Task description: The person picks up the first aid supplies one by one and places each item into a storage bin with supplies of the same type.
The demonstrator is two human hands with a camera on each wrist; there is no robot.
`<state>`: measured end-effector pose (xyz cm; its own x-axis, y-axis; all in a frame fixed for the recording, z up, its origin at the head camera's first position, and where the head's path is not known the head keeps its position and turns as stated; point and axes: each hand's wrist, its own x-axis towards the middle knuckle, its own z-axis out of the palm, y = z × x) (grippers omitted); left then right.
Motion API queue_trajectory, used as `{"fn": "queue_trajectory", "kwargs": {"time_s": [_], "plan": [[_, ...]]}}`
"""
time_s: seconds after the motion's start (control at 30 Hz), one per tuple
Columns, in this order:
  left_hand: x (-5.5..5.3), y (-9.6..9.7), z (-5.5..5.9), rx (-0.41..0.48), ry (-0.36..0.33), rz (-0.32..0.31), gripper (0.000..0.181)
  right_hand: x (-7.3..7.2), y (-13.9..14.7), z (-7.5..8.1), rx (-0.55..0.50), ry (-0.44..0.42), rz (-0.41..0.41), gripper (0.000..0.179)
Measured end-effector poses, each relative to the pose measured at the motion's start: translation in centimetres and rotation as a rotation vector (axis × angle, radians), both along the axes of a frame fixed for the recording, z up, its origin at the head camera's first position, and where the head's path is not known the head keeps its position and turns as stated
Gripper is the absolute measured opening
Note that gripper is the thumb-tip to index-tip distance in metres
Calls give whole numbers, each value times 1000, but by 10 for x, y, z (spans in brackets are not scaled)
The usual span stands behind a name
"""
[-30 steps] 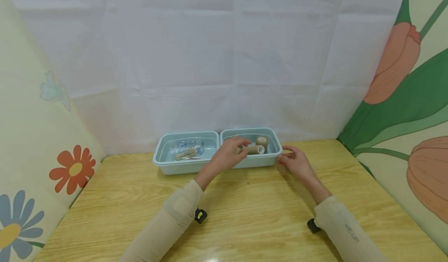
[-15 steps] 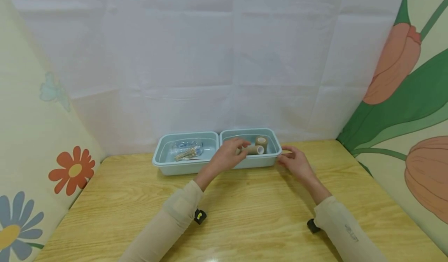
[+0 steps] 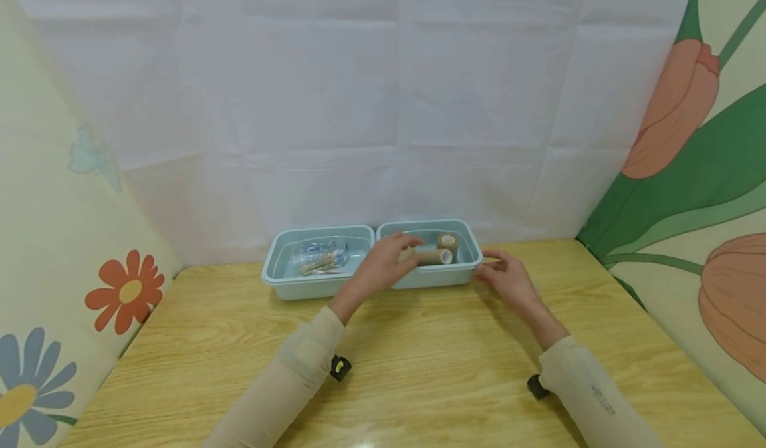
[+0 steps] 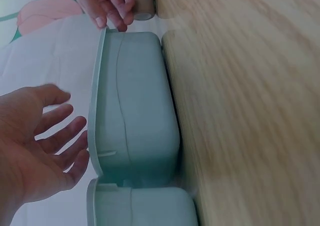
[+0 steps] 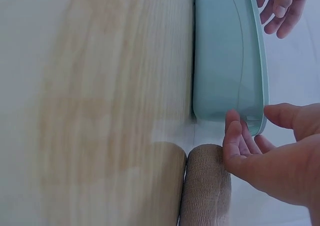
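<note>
My left hand hovers over the front left of the right-hand light-blue plastic tray. In the left wrist view, its loosely spread fingers hold nothing. Inside that tray, one tan bandage roll lies on its side and another bandage roll stands upright; the left hand hides part of the lying one. My right hand holds the tray's right end, thumb at the rim and fingers below it. Beneath this hand is another tan textured roll outside the tray, hidden in the head view.
A matching left-hand plastic tray sits against the first, holding a clear plastic packet and a bundle of cotton swabs. Both stand on a wood-grain table before a white cloth backdrop. Flower-patterned panels flank the table.
My left hand has shifted slightly to the left, uncovering a little more of the lying bandage roll. The right hand and both trays have stayed in place.
</note>
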<state>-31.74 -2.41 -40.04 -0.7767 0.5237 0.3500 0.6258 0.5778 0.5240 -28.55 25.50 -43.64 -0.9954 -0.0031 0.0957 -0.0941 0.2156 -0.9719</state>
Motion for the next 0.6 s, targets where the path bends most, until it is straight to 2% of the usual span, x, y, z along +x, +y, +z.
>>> {"fn": "queue_trajectory", "kwargs": {"time_s": [0.17, 0.3, 0.47, 0.6], "plan": [[1, -8, 2, -64, 11, 20, 42, 0, -2, 2, -25, -3, 2, 45], [4, -8, 2, -107, 60, 49, 43, -4, 0, -3, -40, -8, -17, 43], [11, -3, -3, -6, 77, 95, 31, -3, 6, -1, -67, -34, -41, 46], [19, -5, -7, 104, 86, 93, 26, -2, 9, 2, -53, -33, -64, 46]]}}
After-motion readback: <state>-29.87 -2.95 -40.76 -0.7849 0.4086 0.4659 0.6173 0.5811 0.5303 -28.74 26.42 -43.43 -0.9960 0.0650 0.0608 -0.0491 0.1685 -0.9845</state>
